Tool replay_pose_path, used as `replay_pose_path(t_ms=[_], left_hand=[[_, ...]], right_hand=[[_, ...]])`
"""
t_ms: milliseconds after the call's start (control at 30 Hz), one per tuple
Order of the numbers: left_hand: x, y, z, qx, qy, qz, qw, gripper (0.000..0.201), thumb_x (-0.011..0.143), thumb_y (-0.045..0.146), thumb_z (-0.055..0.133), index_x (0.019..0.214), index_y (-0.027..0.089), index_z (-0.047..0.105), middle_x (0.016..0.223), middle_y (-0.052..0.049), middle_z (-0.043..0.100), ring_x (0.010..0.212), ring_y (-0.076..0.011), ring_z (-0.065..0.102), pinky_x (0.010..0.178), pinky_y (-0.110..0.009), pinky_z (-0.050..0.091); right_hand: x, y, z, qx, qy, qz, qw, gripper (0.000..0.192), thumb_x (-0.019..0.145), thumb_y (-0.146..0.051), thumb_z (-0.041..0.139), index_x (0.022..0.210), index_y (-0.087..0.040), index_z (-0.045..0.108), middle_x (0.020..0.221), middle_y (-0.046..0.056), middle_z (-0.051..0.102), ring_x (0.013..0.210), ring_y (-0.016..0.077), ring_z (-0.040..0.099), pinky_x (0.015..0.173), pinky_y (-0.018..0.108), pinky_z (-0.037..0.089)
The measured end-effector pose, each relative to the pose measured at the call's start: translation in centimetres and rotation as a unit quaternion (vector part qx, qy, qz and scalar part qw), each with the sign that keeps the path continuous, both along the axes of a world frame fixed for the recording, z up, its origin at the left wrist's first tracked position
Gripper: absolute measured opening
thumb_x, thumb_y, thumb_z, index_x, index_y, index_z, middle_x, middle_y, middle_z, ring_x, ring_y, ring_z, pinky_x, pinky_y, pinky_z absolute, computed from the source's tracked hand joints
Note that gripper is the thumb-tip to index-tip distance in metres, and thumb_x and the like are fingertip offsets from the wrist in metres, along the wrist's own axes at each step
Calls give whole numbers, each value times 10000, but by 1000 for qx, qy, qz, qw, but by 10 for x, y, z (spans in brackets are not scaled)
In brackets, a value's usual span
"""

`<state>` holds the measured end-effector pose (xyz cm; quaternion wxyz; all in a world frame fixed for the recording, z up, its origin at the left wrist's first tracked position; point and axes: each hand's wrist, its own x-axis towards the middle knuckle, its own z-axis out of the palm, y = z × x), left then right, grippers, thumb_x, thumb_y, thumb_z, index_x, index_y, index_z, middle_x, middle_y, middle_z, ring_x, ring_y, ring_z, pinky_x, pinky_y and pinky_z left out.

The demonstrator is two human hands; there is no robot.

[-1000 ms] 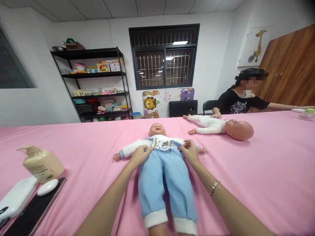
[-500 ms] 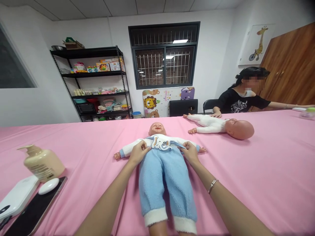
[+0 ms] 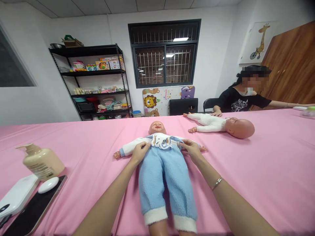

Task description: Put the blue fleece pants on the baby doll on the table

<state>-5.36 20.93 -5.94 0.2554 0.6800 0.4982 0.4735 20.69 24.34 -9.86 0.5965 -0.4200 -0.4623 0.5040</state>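
Observation:
A baby doll (image 3: pixel 157 127) lies on its back in front of me, its head away from me. It wears a white top (image 3: pixel 135 146) with blue cuffs and a cartoon face on the chest, and fluffy light-blue trousers (image 3: pixel 162 170) with white cuffs. My left hand (image 3: pixel 141 151) is closed at the side of the doll's waist, its fingertips pinching the edge of the top. On the opposite side my right hand (image 3: pixel 192 150) pinches the top's blue edge just above the trousers. The fabric between my fingertips is mostly hidden.
A second doll (image 3: pixel 216 126) in white lies back right; a person (image 3: pixel 240 98) sits beyond it. On the left of the pink-covered table (image 3: pixel 93 157) are a pump bottle (image 3: pixel 44 162), a phone (image 3: pixel 34 209), a small white case (image 3: pixel 48 185) and a white device (image 3: pixel 18 195).
My right hand has shifted slightly, its fingers lying flatter at the top's edge, and the blue edge is less stretched out. The left hand stays nearly in place.

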Motion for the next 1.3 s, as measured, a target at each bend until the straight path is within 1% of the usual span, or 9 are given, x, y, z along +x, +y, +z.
replay_pose_path(t_ms=[133,233,433,700,833,1000,1067,1167,1300], left_hand=[[3,0,-2,14,-2,-7,1000,335,773,461,496,691,145,574,694,2,552,703,-147,492,670,-262,375],[4,-1,-2,17,8,1,1000,331,779,454,490,700,146,579,698,-1,567,713,-154,506,688,-269,385],[5,-3,0,22,23,8,999,333,788,451,478,697,146,579,678,1,563,698,-153,501,671,-269,381],[4,-3,-2,31,35,12,999,343,793,456,468,695,147,578,687,0,574,699,-153,507,673,-272,386],[4,-4,-2,40,35,24,998,328,799,438,467,711,145,585,702,-4,582,699,-152,508,676,-275,384],[6,-5,2,54,0,26,998,289,782,424,502,755,151,593,722,-7,585,719,-152,512,699,-272,394],[7,-6,3,63,-29,17,997,285,783,426,510,770,152,587,732,-13,582,719,-149,514,695,-265,401],[9,-8,5,73,-51,12,996,275,786,418,519,791,153,590,759,-20,589,731,-148,521,700,-259,404],[7,-7,3,65,0,11,998,269,794,410,507,784,156,597,736,-2,586,727,-143,515,699,-254,388]], right_hand=[[-1,6,-9,56,-87,-160,982,226,521,-296,636,677,-161,545,608,0,557,583,135,516,527,259,424],[-1,7,-11,104,-157,-199,962,135,554,-273,566,621,-180,494,563,-27,490,556,120,459,524,251,392],[-10,-4,2,133,-198,-146,960,202,576,-285,616,602,-193,437,521,-62,399,492,89,366,487,234,314],[-16,-15,17,140,-169,-80,972,326,627,-443,656,757,-150,596,686,34,607,630,146,513,571,268,410],[-15,-16,19,124,-141,-64,980,387,578,-456,706,786,-139,630,742,64,642,635,147,532,560,268,420],[-13,-15,17,98,-148,-39,983,361,571,-445,695,755,-137,646,663,50,634,553,136,512,515,273,410],[-12,-14,15,135,-214,-77,964,260,611,-382,655,725,-149,638,676,50,634,583,149,524,574,299,432],[-7,-10,10,192,-321,-163,913,124,667,-278,562,702,-171,615,712,46,618,644,162,533,659,318,433],[8,0,3,184,-392,-235,870,124,657,-186,471,706,-171,584,702,42,578,645,163,530,648,306,413]])
